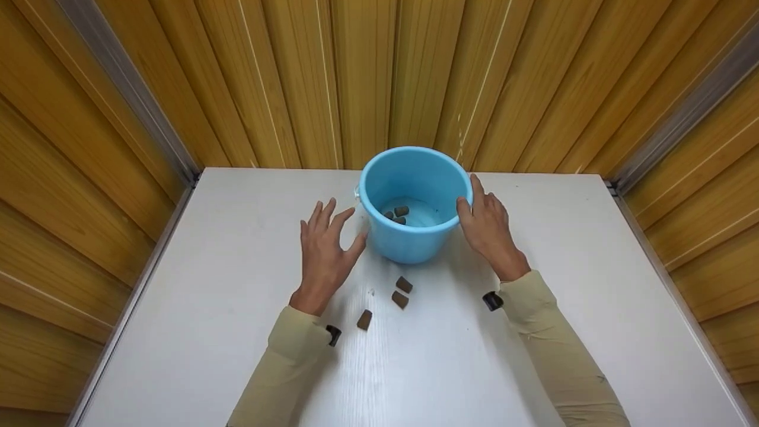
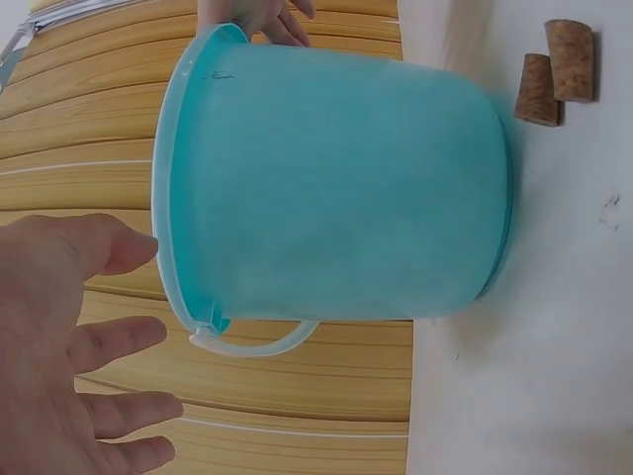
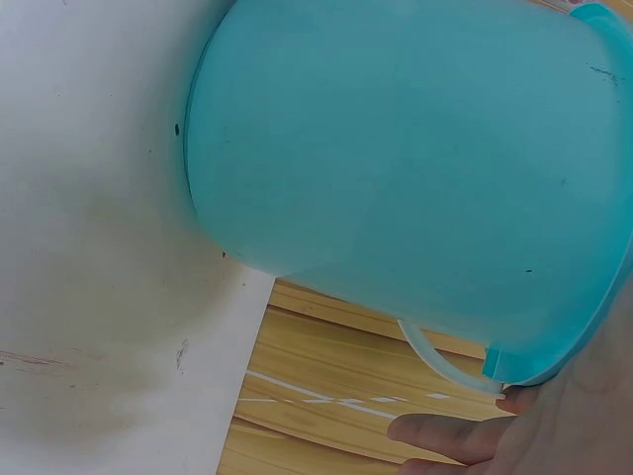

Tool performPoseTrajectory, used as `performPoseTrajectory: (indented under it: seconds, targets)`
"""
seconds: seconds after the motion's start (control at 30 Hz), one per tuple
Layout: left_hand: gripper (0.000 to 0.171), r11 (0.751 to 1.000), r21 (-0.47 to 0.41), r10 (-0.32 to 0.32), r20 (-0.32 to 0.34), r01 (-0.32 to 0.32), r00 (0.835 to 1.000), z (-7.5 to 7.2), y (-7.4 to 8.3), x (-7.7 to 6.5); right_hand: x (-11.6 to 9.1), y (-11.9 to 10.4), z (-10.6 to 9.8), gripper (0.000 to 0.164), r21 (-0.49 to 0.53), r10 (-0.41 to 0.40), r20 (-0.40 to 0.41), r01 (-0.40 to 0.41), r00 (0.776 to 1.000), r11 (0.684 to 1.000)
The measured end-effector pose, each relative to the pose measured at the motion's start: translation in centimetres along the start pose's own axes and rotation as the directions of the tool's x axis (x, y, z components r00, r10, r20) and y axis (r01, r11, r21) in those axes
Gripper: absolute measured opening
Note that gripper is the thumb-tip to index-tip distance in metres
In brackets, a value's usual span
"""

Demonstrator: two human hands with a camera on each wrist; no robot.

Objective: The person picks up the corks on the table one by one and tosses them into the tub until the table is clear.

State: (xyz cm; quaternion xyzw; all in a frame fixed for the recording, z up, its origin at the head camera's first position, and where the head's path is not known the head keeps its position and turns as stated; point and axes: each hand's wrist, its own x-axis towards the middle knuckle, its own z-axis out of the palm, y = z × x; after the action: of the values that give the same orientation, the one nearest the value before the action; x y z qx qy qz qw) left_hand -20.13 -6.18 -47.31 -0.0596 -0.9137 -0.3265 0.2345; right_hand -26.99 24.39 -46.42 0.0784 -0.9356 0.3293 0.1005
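A light blue bucket (image 1: 409, 243) stands upright on the white table. Inside it, on the floor near the left, lie three corks (image 1: 401, 210). Just left of the bucket, my left hand (image 1: 326, 255) is spread, its thumb and fingers apart and holding nothing. In the left wrist view, its thumb tip appears close to the rim; contact is unclear. At the right side of the rim, my right hand (image 1: 489, 228) grips the bucket, thumb over the edge and fingers outside. Its thumb is hidden in the right wrist view. Three tapered brown corks (image 1: 404, 284) lie on the table before the bucket.
The white table (image 1: 225, 332) ends at a yellow wood-patterned wall (image 1: 362, 83) behind the bucket, with similar panels on both sides. A pale handle (image 2: 267, 346) hangs down along the bucket's far side.
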Motion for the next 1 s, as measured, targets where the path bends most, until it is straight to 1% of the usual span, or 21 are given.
performPoseTrajectory:
  seconds: [0.1, 0.23, 0.43, 0.63, 1.0]
  targets:
    - [0.050, 1.000, 0.001, -0.006, -0.003, 0.006, 1.000, -0.1, -0.2, -0.6, 0.0, 0.0, 0.0, 0.073, 0.002, 0.003, 0.004, -0.003, 1.000, 1.000]
    - [0.049, 1.000, 0.007, -0.017, 0.009, 0.017, 1.000, 0.1, -0.6, -1.4, 0.0, 0.1, 0.1, 0.073, -0.003, 0.008, 0.012, -0.008, 1.000, 1.000]
    - [0.048, 0.999, 0.008, -0.047, 0.045, 0.047, 0.998, 0.7, -0.9, -3.1, 0.0, 0.2, 0.2, 0.073, -0.005, 0.010, 0.011, -0.010, 1.000, 1.000]
    - [0.045, 0.997, 0.002, -0.073, 0.076, 0.073, 0.994, 1.5, -1.5, -4.9, 0.0, 0.1, 0.2, 0.072, 0.016, -0.013, -0.019, 0.014, 1.000, 1.000]
    - [0.039, 0.997, -0.026, -0.074, 0.077, 0.076, 0.994, 2.3, -2.2, -7.6, 0.0, 0.1, 0.1, 0.073, 0.010, -0.009, -0.005, 0.009, 1.000, 1.000]
